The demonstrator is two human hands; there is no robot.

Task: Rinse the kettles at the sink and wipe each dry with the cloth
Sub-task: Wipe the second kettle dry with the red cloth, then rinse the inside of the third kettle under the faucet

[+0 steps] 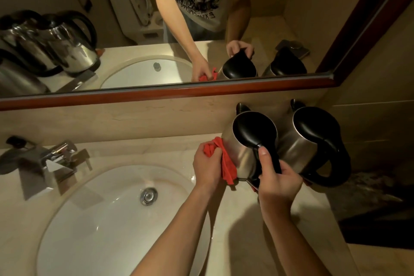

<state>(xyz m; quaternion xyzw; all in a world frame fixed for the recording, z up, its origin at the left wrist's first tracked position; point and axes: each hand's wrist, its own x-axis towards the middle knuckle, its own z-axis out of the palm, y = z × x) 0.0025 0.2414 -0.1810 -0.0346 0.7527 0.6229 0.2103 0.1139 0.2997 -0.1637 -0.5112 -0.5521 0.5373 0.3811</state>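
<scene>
Big wall mirror (224,29) across the back, throwing the whole scene right back at us. Below it, the pale stone worktop (280,231), and sunk into its left half the white oval sink (100,219), chrome faucet (51,159) sitting at the rear left edge. Over on the right, two steel kettles side by side against the backsplash. The near kettle (242,154) stands just right of the sink, touching its neighbour. The far kettle (313,145) stands alone by the side wall, nobody on it. Right hand (277,181) is on the near kettle's black handle, fingers (266,159) wrapped tight around it. Left hand (208,170) has the red cloth (226,163) bunched up, fingers curled shut on it, pressing it flat against the kettle's left flank.
</scene>
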